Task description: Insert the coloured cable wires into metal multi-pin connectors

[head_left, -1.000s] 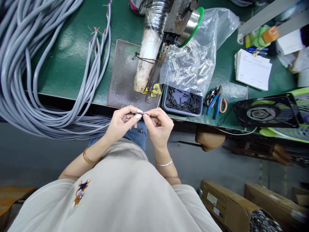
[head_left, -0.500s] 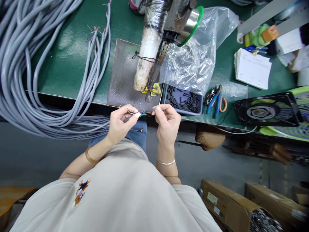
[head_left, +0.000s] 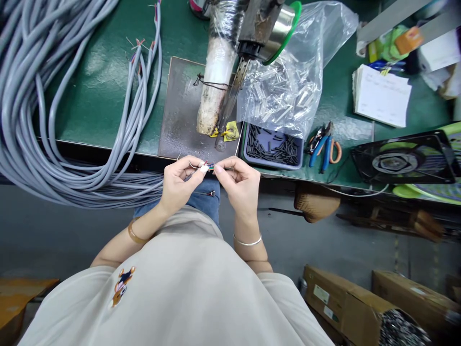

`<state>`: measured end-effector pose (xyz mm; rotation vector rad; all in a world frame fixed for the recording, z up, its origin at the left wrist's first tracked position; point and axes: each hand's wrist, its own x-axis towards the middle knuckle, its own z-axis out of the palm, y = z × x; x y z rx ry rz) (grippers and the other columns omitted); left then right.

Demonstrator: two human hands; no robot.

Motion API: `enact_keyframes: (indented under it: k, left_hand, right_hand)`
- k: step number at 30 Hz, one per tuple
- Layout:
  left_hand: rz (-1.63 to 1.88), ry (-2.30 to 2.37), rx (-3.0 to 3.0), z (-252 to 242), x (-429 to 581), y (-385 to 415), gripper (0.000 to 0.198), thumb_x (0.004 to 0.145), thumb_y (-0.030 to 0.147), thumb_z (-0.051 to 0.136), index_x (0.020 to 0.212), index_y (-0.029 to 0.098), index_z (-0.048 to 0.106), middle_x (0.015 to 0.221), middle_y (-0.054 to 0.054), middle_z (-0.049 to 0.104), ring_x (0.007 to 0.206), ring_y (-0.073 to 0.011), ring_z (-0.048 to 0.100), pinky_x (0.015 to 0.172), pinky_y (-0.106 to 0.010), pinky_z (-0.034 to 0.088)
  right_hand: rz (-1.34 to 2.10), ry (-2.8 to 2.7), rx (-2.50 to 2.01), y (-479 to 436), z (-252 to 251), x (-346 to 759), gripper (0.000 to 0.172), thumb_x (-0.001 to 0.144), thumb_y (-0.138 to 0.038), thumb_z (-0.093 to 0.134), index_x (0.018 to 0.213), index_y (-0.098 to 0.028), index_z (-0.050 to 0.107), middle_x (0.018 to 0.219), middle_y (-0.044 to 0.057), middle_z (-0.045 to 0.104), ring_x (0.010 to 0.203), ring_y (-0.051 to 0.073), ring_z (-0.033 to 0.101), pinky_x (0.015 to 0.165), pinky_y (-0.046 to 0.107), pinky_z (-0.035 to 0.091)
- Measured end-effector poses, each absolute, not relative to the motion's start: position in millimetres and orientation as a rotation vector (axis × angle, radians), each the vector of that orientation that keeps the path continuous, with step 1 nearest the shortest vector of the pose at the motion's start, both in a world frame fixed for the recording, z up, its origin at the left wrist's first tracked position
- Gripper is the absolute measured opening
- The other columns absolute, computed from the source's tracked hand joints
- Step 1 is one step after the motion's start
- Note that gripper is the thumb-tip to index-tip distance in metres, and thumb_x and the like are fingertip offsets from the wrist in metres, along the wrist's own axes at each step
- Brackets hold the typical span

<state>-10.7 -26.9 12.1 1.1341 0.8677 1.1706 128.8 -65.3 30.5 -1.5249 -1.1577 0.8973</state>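
My left hand [head_left: 182, 181] pinches the thin coloured wires [head_left: 209, 167] of a cable end between thumb and forefinger, just in front of the bench edge. From the other side my right hand [head_left: 240, 182] meets the same wires, its thumb and forefinger closed at their tips. Whether a small part also sits in that pinch is hidden. Above the hands, a soldering iron [head_left: 230, 103] points down from its mount beside a soot-stained white tube [head_left: 216, 77]. Its tip is over a dark board [head_left: 180, 110] with a yellow sponge piece [head_left: 231, 131].
Grey cables [head_left: 21, 110] lie coiled at left. A tray [head_left: 272, 163] of short black tubes stands right of the board, under a plastic bag [head_left: 313, 72]. Further right are blue-handled pliers [head_left: 326, 153], a paper stack [head_left: 383, 96] and a black fan [head_left: 403, 161]. A solder spool [head_left: 283, 31] hangs above.
My right hand has moved left, closing the gap to the wires, and its fingertips now meet them. My left hand keeps its pinch. The view has shifted slightly.
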Motion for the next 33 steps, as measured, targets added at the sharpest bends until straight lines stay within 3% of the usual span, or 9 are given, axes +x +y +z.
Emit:
enact_keyframes:
  k: [13,16,21,25,33]
  left_hand:
    - [1.131,0.845,1.034,11.6,-10.9,-26.3,0.031,0.079,0.043,0.081,0.073,0.017,0.065,0.055,0.007,0.048,0.044,-0.0030,0.033,0.045,-0.017,0.034]
    - [1.119,0.852,1.029,11.8,-10.9,-26.6,0.033,0.078,0.045,0.081,0.073,0.016,0.065,0.056,0.006,0.048,0.044,-0.0026,0.033,0.043,-0.017,0.032]
    - [1.112,0.831,1.016,13.2,-10.7,-26.1,0.033,0.079,0.044,0.081,0.073,0.016,0.064,0.057,0.006,0.050,0.044,-0.0022,0.034,0.042,-0.017,0.030]
    - [1.118,0.825,1.013,13.4,-10.2,-25.1,0.033,0.079,0.044,0.082,0.073,0.016,0.064,0.056,0.006,0.049,0.043,-0.0022,0.033,0.043,-0.017,0.031]
    - [1.083,0.858,0.981,10.4,-9.2,-24.2,0.033,0.077,0.045,0.083,0.080,0.015,0.070,0.055,0.007,0.049,0.046,-0.0035,0.038,0.046,-0.018,0.036]
  right_hand:
    - [0.765,-1.318,-1.536,-68.5,27.1,132.2,0.020,0.091,-0.032,0.067,0.076,-0.020,0.068,0.072,-0.003,0.060,0.051,0.006,0.031,0.049,0.026,0.025]
    - [0.750,-1.318,-1.532,-69.0,26.2,133.5,0.020,0.092,-0.034,0.065,0.079,-0.021,0.071,0.074,-0.002,0.062,0.052,0.007,0.036,0.050,0.026,0.028]
    - [0.605,-1.332,-1.522,-70.6,27.7,133.2,0.021,0.095,-0.037,0.064,0.106,-0.027,0.078,0.082,0.001,0.067,0.059,0.011,0.048,0.054,0.028,0.035]
    - [0.513,-1.420,-1.512,-71.9,29.2,131.3,0.020,0.095,-0.032,0.064,0.108,-0.027,0.079,0.082,0.000,0.070,0.058,0.011,0.048,0.058,0.029,0.043]
    - [0.303,-1.576,-1.503,-73.5,27.8,130.1,0.023,0.096,-0.025,0.062,0.114,-0.027,0.078,0.087,0.002,0.074,0.067,0.011,0.063,0.065,0.026,0.052]
